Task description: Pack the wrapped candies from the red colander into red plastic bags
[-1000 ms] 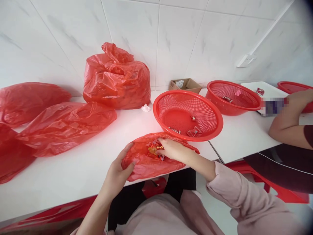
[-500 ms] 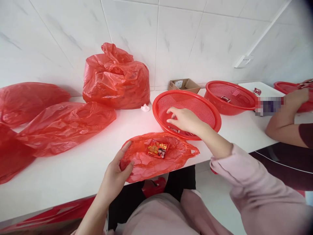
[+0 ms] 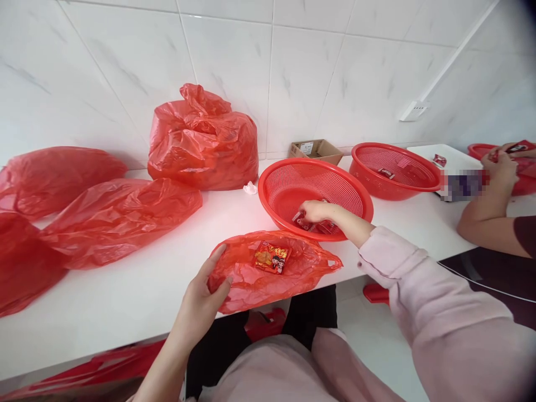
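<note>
My left hand [image 3: 203,301] rests at the left end of a red plastic bag [image 3: 247,285], thumb and index finger spread apart against it; the other fingers are hidden. Inside the bag's mouth lies a red printed snack packet [image 3: 271,258]. Just behind it stands a red perforated basket [image 3: 272,195], with several small red packets [image 3: 327,225] at the bottom. My right hand [image 3: 317,211] reaches into this basket, its fingers bent and closed on a red packet [image 3: 299,219] near the front wall.
A second red basket [image 3: 393,151] holds a packet. Behind are a small cardboard box [image 3: 316,149] and a crumpled tissue [image 3: 250,188]. A full red bag [image 3: 205,145] stands by the wall; more red bags [image 3: 125,223] lie left. At right, another person's arm [image 3: 488,206] works.
My right hand has gone down into the basket, from hovering with spread fingers to gripping among the packets. My left hand stays at the bag. The other person's hands moved slightly left.
</note>
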The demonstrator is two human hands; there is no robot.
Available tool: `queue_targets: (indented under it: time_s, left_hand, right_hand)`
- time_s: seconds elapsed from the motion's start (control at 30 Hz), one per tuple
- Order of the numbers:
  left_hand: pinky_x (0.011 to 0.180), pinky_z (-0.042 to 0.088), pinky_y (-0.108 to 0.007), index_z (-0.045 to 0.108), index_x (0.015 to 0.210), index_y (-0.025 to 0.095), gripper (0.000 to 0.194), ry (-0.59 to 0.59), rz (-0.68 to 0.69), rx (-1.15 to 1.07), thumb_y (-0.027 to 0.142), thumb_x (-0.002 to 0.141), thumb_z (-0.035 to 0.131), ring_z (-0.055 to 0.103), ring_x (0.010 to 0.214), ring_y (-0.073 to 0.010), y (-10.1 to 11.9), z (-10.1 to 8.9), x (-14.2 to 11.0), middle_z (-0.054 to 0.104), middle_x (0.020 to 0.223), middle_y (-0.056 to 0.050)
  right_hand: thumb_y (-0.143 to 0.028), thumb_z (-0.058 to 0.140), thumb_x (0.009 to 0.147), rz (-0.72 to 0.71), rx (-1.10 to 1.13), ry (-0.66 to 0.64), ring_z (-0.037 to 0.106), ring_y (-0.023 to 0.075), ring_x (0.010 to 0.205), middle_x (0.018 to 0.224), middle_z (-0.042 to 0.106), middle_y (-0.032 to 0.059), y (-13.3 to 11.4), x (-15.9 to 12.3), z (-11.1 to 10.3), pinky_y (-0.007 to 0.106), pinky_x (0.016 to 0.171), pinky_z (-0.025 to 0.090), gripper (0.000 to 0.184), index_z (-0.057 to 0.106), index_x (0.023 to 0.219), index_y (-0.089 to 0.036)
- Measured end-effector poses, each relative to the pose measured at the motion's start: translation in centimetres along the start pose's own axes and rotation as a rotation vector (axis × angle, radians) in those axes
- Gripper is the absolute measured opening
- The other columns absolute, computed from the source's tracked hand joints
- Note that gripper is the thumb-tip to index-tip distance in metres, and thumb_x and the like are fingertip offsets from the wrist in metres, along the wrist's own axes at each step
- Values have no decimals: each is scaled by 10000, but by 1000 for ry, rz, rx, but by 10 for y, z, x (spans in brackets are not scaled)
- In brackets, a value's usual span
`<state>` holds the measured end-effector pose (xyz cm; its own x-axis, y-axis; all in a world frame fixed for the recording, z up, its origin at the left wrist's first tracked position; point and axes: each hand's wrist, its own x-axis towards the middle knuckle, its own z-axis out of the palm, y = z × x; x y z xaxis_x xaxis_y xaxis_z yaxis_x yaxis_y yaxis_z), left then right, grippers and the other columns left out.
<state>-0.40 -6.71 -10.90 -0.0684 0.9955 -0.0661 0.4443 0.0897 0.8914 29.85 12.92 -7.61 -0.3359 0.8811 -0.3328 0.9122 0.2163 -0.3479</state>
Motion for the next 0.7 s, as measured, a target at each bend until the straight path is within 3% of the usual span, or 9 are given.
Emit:
queue_targets:
  time_s: [0.13,0.2,0.3,0.37,0.43,0.57,0.63,0.7]
  left_hand:
    - [819,573,-340,430,1487,244,696,11,19,-34,380,827,602,692,876,-202,-1,0,0,651,1306,-77]
    - [907,551,-361,426,1489,245,690,-2,18,-58,378,835,601,670,1045,-243,-1,0,1,603,1382,-78]
    - [1034,482,-381,417,1493,234,686,-16,7,-101,384,847,591,565,1255,-275,1,2,3,493,1497,-69]
    - [1064,457,-376,401,1501,220,712,-10,-2,-142,394,840,602,514,1316,-281,3,3,5,448,1531,-72]
    - [1035,481,-389,364,1518,212,759,-15,-31,-201,406,831,621,543,1285,-290,6,5,6,473,1511,-92]
    - [1012,493,-412,317,1536,186,810,-40,-52,-286,408,828,641,588,1226,-301,7,6,5,535,1453,-125]
    - [1045,465,-401,324,1533,177,807,-36,-28,-297,402,827,643,555,1269,-302,6,5,4,503,1482,-122]
    - [1058,452,-392,327,1533,182,795,-31,-16,-299,396,832,637,540,1289,-298,3,5,4,479,1503,-115]
  right_hand:
    - [-298,542,912,-36,198,49,705,190,820,961,740,102,-2,-16,-27,274,696,547,214,692,941,-147]
    - [-323,501,944,-97,370,82,700,154,820,1037,731,104,-12,-31,-34,234,672,545,253,673,1001,-146]
    - [-350,595,899,-234,658,34,690,142,773,962,738,91,-38,-52,-26,214,623,542,232,686,944,-141]
    - [-355,621,883,-299,715,-47,686,142,743,920,739,75,-59,-62,-10,224,607,545,226,691,947,-150]
    - [-344,623,883,-331,656,-12,684,139,739,963,738,67,-74,-64,5,238,621,546,225,685,1019,-176]
    - [-320,562,925,-301,391,285,682,165,902,1104,708,64,-70,-49,7,293,791,539,257,635,1150,-220]
    - [-310,563,924,-194,166,263,663,198,995,1137,693,66,-55,-39,-2,339,879,515,279,614,1186,-229]
    - [-270,666,850,-97,-23,127,668,222,956,1063,709,62,-37,-31,-7,349,863,517,267,659,1113,-225]
